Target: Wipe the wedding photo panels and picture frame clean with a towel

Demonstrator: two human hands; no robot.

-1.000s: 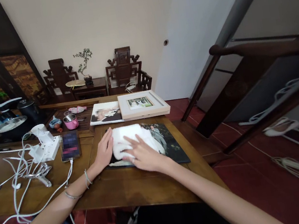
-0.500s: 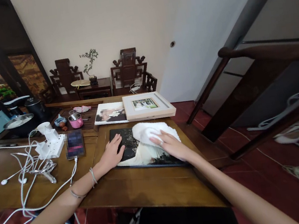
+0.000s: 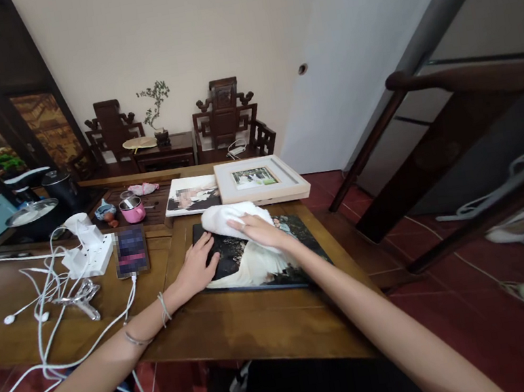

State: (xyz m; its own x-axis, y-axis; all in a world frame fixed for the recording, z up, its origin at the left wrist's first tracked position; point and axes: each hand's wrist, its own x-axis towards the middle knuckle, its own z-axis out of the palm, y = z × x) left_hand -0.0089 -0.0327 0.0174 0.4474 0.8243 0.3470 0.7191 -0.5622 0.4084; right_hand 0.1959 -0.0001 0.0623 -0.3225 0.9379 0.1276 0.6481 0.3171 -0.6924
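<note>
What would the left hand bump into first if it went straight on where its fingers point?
Most likely the white cloth under the right hand. It lies just beyond the fingertips of the left hand; whether they already touch it is hard to tell.

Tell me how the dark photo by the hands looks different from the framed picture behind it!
The dark photo has no pale border; the framed picture has a wide one. A white cloth covers part of the dark photo, while the framed picture's image shows whole. Both lie face up on the wooden table.
</note>
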